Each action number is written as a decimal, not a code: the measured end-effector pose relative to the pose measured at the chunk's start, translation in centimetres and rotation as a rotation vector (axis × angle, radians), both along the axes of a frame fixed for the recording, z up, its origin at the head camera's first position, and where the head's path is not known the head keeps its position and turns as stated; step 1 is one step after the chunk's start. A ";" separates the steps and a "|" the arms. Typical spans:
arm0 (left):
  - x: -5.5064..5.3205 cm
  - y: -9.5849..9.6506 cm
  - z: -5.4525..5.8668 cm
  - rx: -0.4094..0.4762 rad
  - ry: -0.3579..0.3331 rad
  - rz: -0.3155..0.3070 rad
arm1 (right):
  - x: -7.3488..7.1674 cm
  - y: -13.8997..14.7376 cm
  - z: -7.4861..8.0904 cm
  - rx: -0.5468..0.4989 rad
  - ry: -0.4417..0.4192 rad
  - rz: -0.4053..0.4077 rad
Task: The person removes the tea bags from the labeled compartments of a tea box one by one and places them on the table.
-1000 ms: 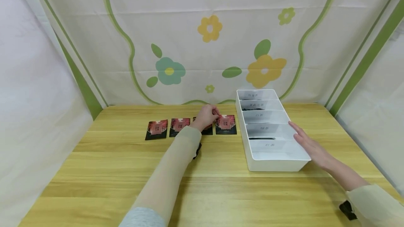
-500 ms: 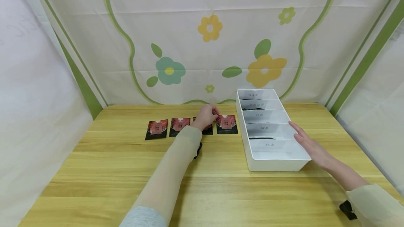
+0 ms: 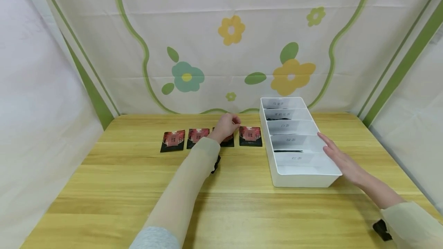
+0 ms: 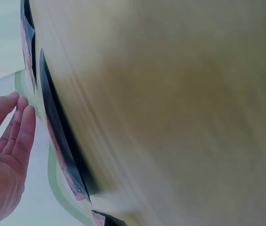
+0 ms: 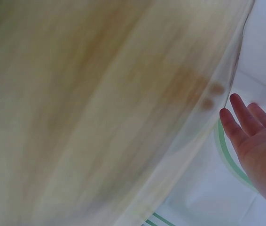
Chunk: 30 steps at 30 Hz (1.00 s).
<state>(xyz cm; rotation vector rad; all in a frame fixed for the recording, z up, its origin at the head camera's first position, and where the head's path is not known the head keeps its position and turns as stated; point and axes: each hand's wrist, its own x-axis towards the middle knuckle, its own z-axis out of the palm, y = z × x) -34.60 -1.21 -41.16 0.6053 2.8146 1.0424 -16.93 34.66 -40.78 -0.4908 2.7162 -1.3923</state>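
Four dark-and-red tea sachets lie in a row on the wooden table; the far-right sachet [image 3: 250,136] is fully in view. Just off its upper left corner is my left hand [image 3: 225,126], thumb near the fingertips and nothing between them. That hand and wrist partly cover the neighbouring sachet [image 3: 227,141]. In the left wrist view, a sachet [image 4: 65,136] appears nearly edge-on beside the hand [image 4: 8,141]. My right hand [image 3: 342,161] rests with extended fingers against the right side of a white divided box [image 3: 302,181]. The right wrist view shows its fingers [image 5: 248,117] spread.
Two more sachets, the leftmost sachet [image 3: 172,140] and its neighbour [image 3: 198,136], lie left of my arm. Each box compartment bears handwritten characters; dark packet edges show in some. A flowered cloth [image 3: 194,18] hangs behind the wooden table [image 3: 114,187].
The far-right sachet has shifted slightly to the right. My left hand's fingers, earlier at its corner, now stand slightly apart from it. My right hand has stayed at the box.
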 end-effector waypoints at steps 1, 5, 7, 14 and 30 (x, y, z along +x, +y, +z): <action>0.0 0.0 0.1 0.004 0.001 -0.001 | 0.0 0.0 0.0 0.000 0.000 -0.001; 0.1 0.0 0.4 0.015 0.000 -0.006 | 0.0 0.1 0.0 0.003 -0.002 0.000; 0.2 -0.1 0.6 0.023 -0.008 -0.012 | 0.0 0.1 0.0 0.006 -0.002 -0.001; 0.6 -0.3 1.8 0.028 -0.010 -0.070 | -0.1 0.1 0.1 0.008 -0.007 -0.002; 7.5 0.5 5.3 0.263 0.050 -0.335 | -0.1 0.0 0.0 0.024 0.000 -0.007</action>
